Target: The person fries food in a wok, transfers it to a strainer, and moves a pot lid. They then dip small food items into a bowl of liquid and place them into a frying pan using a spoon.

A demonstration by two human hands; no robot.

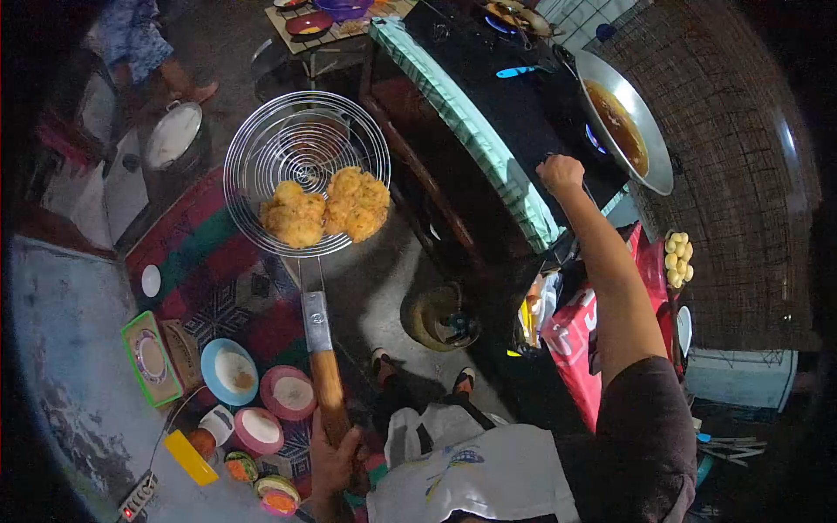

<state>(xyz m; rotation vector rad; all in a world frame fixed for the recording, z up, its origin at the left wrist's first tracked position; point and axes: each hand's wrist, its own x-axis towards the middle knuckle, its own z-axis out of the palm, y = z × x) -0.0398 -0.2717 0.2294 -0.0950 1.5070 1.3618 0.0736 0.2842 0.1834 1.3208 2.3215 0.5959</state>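
Observation:
My left hand (336, 462) is closed round the wooden handle of a wire skimmer (328, 383). Two golden-brown fritters (357, 205) lie side by side on the lower part of its round spiral mesh, held out over the floor. My right arm reaches forward to the stove, and my right hand (562, 174) is closed close to its near edge. What those fingers grip, if anything, is hidden. Just beyond that hand, a large metal wok (649, 166) with brown oil sits over a blue flame (595, 138).
A blue-handled utensil (516, 72) lies on the black stove top. A second pan (510, 16) is over a flame at the far end. Several bowls, including a blue bowl (209, 353), stand on the patterned mat. A bucket (440, 315) is on the floor by my feet.

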